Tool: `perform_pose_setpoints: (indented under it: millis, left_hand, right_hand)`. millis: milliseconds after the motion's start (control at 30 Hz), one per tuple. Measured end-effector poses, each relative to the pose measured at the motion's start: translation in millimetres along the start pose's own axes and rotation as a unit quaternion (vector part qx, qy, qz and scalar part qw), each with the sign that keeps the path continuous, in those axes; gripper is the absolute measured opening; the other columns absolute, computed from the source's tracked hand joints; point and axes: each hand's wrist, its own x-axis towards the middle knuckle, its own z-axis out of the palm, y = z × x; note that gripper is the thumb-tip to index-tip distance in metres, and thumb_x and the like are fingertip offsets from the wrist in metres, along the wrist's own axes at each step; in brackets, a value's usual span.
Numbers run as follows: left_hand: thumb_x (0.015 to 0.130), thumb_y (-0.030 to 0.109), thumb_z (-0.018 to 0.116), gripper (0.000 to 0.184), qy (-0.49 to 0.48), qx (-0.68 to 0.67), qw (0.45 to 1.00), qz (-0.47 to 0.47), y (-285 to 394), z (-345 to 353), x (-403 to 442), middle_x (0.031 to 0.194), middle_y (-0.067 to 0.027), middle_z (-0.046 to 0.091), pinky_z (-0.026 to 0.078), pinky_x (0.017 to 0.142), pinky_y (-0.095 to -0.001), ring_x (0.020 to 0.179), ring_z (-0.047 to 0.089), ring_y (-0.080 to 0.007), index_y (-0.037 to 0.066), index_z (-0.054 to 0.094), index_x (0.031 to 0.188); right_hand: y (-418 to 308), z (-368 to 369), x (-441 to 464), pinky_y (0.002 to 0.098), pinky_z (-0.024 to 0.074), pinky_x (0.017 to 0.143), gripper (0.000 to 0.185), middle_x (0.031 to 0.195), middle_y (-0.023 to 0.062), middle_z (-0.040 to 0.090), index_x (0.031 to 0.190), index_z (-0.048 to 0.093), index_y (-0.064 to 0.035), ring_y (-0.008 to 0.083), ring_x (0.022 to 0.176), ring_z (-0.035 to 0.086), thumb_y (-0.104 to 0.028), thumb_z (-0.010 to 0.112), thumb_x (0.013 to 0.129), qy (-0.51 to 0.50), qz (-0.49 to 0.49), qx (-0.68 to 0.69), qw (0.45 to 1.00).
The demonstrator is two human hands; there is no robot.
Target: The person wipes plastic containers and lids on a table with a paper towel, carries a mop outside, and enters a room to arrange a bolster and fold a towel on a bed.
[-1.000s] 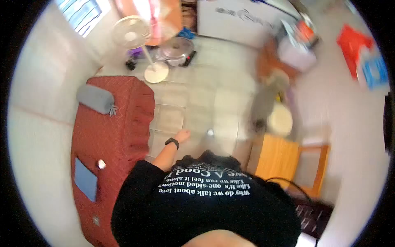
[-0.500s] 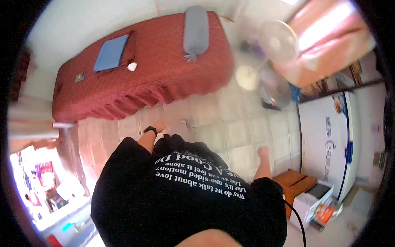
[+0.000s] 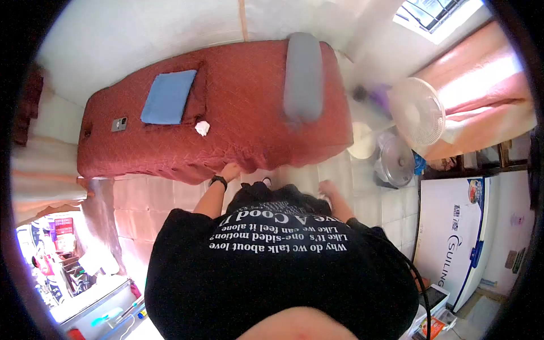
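My left hand [image 3: 229, 170], with a dark watch on its wrist, is at the front edge of the dark red bed cover [image 3: 249, 122]. Its fingers are too small and blended with the cover to show their pose or whether they touch it. My right hand [image 3: 326, 188] hangs in front of the bed near its right end, apart from it; no object shows in it and its fingers are blurred. On the bed lie a folded blue cloth [image 3: 169, 97], a crumpled white tissue [image 3: 202, 128], a phone [image 3: 119, 124] and a grey bolster pillow [image 3: 304, 76].
To the right stand a white fan [image 3: 418, 111], a lidded pot [image 3: 395, 160] and a large white freezer [image 3: 447, 226]. An orange curtain [image 3: 481, 90] hangs behind the fan. A bright doorway or window [image 3: 68, 255] is at the lower left. Pale tiles [image 3: 136, 198] cover the floor.
The bed now appears nearer, and my left hand has come up to its edge. My right hand has swung inward and forward. The bed cover and the items on it look unchanged.
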Motion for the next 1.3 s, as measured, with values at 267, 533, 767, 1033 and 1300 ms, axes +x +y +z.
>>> perform_pose_setpoints:
  millis: [267, 533, 767, 1033, 1300]
  left_hand:
    - [0.075, 0.035, 0.048, 0.043, -0.083, -0.219, 0.968, -0.085, 85, -7, 77, 0.094, -0.0109, 0.049, 0.041, 0.068, -0.0321, 0.081, 0.049, -0.0192, 0.002, 0.044, 0.1]
    - [0.07, 0.04, 0.05, 0.066, -0.046, -0.224, 0.973, -0.038, 140, 24, 130, 0.115, -0.0168, 0.037, 0.031, 0.085, -0.034, 0.104, 0.038, -0.026, -0.004, 0.031, 0.116]
    - [0.067, 0.022, 0.059, 0.073, 0.015, -0.467, 0.882, -0.066, 240, 14, 141, 0.115, -0.0157, 0.034, 0.038, 0.077, -0.0368, 0.101, 0.038, -0.0276, 0.003, 0.015, 0.122]
    - [0.06, 0.013, 0.065, 0.078, 0.086, -0.422, 0.899, -0.078, 274, 15, 151, 0.105, -0.0157, 0.04, 0.042, 0.059, -0.0315, 0.084, 0.047, -0.0225, 0.004, 0.016, 0.12]
    - [0.058, 0.019, 0.071, 0.088, -0.054, -0.468, 0.882, -0.005, 347, 0, 154, 0.117, -0.0153, 0.033, 0.032, 0.086, -0.0352, 0.106, 0.036, -0.0245, 0.001, 0.013, 0.122]
  right_hand:
    - [-127, -86, 61, 0.0309, 0.0407, 0.046, 0.045, 0.086, 0.0078, 0.051, 0.099, 0.045, -0.0024, 0.0193, 0.064, 0.053, -0.038, 0.048, 0.072, 0.025, -0.043, 0.367, 0.929]
    - [-165, -135, 159, 0.0414, 0.0408, 0.067, 0.058, 0.116, 0.0132, 0.037, 0.116, 0.035, -0.0047, 0.0298, 0.09, 0.047, -0.043, 0.045, 0.074, -0.07, 0.034, 0.2, 0.977]
    - [-175, -168, 246, 0.0474, 0.0303, 0.082, 0.064, 0.123, 0.0126, 0.03, 0.122, 0.028, -0.0103, 0.0339, 0.107, 0.033, -0.05, 0.039, 0.072, -0.156, 0.036, 0.286, 0.945]
    - [-186, -115, 220, 0.0455, 0.0333, 0.085, 0.055, 0.115, 0.0146, 0.04, 0.116, 0.034, -0.006, 0.0311, 0.102, 0.04, -0.045, 0.037, 0.077, -0.372, 0.019, 0.528, 0.763]
    - [-237, -189, 150, 0.0392, 0.0377, 0.08, 0.061, 0.111, 0.0105, 0.041, 0.115, 0.031, -0.0029, 0.0246, 0.1, 0.042, -0.03, 0.061, 0.07, -0.177, -0.117, 0.473, 0.855]
